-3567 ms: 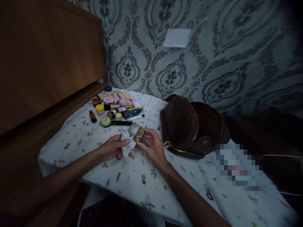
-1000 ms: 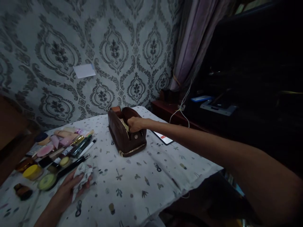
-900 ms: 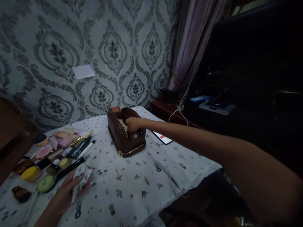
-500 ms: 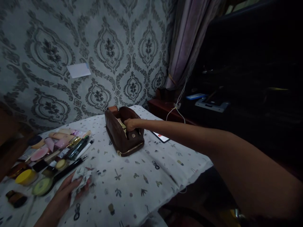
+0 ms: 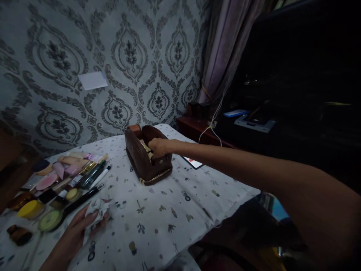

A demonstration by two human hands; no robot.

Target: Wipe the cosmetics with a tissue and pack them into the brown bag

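A brown bag with gold zips stands open on the patterned white cloth. My right hand dips into its top opening, fingers curled; whatever they grip lies hidden inside. A pale, gold-edged item shows in the bag beside that hand. Low on the left, my left hand is closed around a crumpled white tissue, just above the cloth. Close to it lie a black-handled round green item, a black tube and a small yellow-topped jar.
Cosmetics such as tubes, a pink round piece and a yellow-lidded jar crowd the table's left side. Right of the bag lies a phone with a lit screen. White cables hang by the dark red furniture.
My right hand has shifted slightly within the bag's opening, and the forearm sits a little differently. My left hand keeps the tissue almost in place. The view has tilted slightly.
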